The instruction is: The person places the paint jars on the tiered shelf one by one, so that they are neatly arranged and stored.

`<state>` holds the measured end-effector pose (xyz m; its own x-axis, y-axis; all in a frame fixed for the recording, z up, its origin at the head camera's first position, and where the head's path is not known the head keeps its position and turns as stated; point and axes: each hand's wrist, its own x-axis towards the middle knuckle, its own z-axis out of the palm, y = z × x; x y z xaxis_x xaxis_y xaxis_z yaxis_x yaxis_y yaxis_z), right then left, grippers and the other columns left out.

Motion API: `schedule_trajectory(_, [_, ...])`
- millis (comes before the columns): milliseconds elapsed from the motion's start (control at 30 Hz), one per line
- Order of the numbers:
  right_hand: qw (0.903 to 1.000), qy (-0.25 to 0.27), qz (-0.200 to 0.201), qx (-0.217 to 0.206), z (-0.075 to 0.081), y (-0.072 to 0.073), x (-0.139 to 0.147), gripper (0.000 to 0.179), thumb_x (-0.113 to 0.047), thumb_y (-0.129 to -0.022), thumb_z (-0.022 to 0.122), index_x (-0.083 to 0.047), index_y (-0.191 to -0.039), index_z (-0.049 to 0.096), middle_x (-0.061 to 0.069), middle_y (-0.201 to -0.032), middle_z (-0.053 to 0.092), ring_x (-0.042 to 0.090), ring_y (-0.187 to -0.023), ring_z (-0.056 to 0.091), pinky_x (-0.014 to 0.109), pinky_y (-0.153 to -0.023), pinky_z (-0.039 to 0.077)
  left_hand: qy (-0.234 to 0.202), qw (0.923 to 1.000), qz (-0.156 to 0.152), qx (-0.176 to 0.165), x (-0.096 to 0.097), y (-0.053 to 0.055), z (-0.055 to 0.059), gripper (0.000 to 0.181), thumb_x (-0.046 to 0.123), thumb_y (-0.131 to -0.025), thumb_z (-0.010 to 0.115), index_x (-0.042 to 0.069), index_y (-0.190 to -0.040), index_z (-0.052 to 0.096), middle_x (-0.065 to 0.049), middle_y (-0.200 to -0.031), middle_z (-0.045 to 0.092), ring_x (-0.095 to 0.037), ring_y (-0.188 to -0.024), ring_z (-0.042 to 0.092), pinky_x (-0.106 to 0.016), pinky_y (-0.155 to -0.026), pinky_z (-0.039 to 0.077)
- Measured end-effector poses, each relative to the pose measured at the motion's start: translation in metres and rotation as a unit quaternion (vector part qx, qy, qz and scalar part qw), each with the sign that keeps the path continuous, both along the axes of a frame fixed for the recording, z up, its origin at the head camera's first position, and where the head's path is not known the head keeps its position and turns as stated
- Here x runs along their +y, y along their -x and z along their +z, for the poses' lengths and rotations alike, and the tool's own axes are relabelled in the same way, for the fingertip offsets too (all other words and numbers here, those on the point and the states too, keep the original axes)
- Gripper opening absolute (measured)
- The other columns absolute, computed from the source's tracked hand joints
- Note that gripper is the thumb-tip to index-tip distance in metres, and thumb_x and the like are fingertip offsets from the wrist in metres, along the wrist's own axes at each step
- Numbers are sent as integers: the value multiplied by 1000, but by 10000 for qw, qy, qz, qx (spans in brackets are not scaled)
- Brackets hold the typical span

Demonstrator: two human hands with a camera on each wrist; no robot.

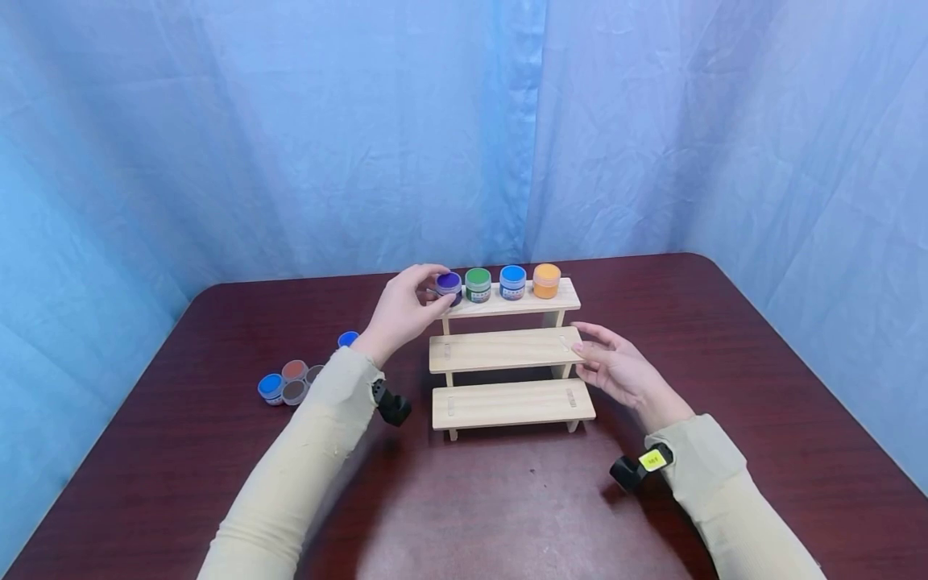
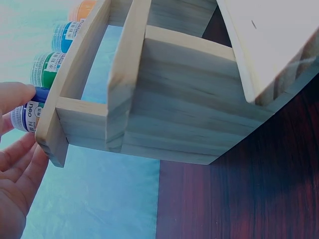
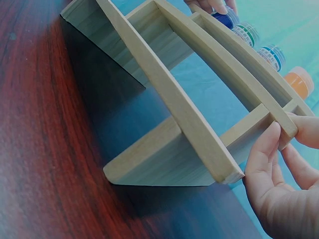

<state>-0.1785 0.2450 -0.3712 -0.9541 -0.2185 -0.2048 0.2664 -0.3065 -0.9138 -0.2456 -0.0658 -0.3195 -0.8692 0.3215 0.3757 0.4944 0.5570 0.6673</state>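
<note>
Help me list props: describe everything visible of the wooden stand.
The pale, grained wooden stand has three stepped shelves on side supports. It sits upright on the dark table. Three jars stand on its top shelf; the left hand holds a fourth jar at its left end. The right hand pinches the middle shelf's right end.

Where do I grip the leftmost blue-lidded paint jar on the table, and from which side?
I'd come in from the left and above, pinching the near and far sides of the blue-lidded paint jar just under its lid. It is round and upright, and its left side is free, while the red-lidded jar and dark-lidded jar crowd its right.
</note>
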Motion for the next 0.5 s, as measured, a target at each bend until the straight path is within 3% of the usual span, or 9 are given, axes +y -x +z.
schedule_trajectory(300, [10000,34,20,26,0,1,0,36,-2,-95,52,-12,-127,42,-2,-88,61,6,-74,59,18,-67,51,68,9998,-23,-160,-2,-2,3,43,17,-88,68,5,-127,56,-12,-111,60,-23,-97,63,-34,-89,53])
schedule_trajectory(500, [10000,11,15,11,0,2,-1,36,-2,-95,51,-12,-128,41,-3,-87,61,6,-74,59,18,-68,51,-61,9998,-107,143,-7,-5,3,41,12,-87,68,3,-126,57,-13,-114,59,-23,-100,61,-34,-89,54])
